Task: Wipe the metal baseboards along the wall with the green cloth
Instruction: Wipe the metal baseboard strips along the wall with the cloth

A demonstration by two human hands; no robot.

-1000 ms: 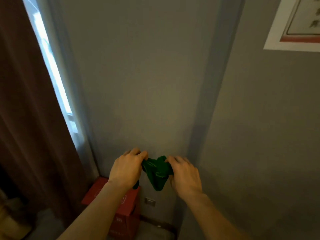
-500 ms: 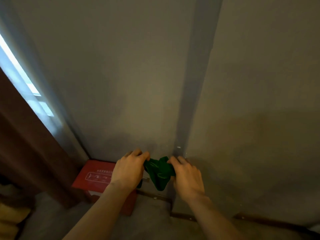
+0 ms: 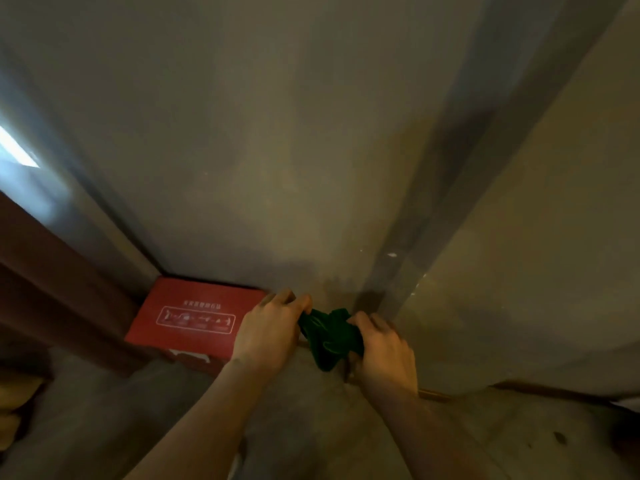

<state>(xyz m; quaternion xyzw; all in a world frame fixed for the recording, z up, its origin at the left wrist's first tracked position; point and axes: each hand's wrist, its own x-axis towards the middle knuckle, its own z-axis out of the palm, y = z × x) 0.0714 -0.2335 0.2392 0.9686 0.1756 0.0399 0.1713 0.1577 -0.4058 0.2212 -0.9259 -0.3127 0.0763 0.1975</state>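
A bunched green cloth hangs between my two hands in front of the wall corner. My left hand pinches its left end and my right hand grips its right end. Low on the right wall runs a dark brown baseboard strip, partly hidden behind my right forearm. The hands are above the floor, a little in front of the corner where the baseboard ends.
A red cardboard box stands on the floor against the wall at the left. A brown curtain hangs further left beside a bright window. A grey vertical trim marks the wall corner. The grey floor lies below.
My view has tilted down and come closer to the floor; the framed picture has left the view and the right baseboard shows. Both hands keep hold of the cloth.
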